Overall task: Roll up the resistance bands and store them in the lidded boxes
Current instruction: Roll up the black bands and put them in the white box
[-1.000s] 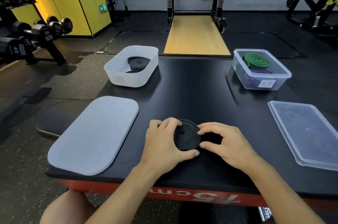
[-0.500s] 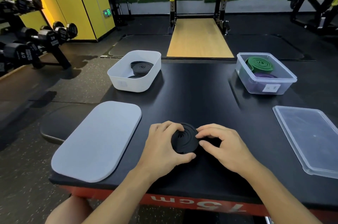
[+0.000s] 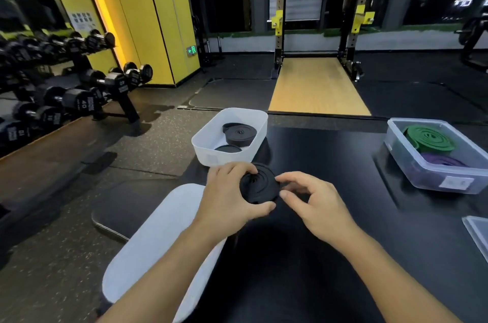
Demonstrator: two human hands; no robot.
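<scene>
Both hands gripped a rolled black band point(image 3: 260, 186) above the tabletop point(image 3: 330, 164), left hand point(image 3: 229, 197) curled around it, right hand point(image 3: 314, 200) pinching its edge, near a white box point(image 3: 224, 155).

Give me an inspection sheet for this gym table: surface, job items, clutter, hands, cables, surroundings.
Surface: black tabletop, matte.
Job's things: black band roll held between both hands; white box open, stored black bands inside; clear box open, green band and purple band inside; white lid and clear lid lying off their boxes.
Clutter: nothing seen.
Hands: left hand grips the roll; right hand pinches its edge.
Cables: nothing seen.
Surroundings: dumbbell rack at left, squat rack behind the table.
</scene>
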